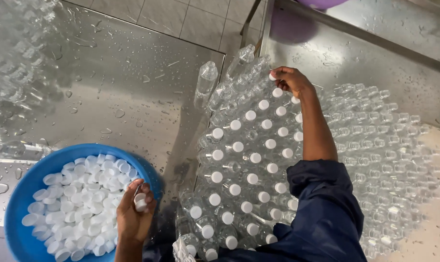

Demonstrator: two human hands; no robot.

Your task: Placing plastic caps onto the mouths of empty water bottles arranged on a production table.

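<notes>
Head view shows the right hand (pixel 290 80) at upper centre of the frame, fingers pinched shut on a white cap (pixel 272 76) and pressing it onto a bottle at the far edge of the packed clear bottles (pixel 244 160). The left hand (pixel 135 213) sits at lower left, curled loosely around a few white caps (pixel 140 202), just over the rim of the blue basin (pixel 16 194) of loose caps.

Risks, as judged from this layout:
- The steel table (pixel 132 87) is wet with droplets; caps and bottles are likely slippery, so a cap may slip from the pinch.
- One bottle (pixel 205 82) stands apart at the cluster's upper left edge and could topple if the pack is nudged.
- The sleeve (pixel 322 204) lies across capped bottles and may drag or tip them.
- Uncapped bottles at right could be missed among the reflections.

Limits of view: the sleeve hides bottles at lower right; the basin is cut off at the lower left; the exact cap count in the left hand cannot be told; upper-left reflections are unclear.
</notes>
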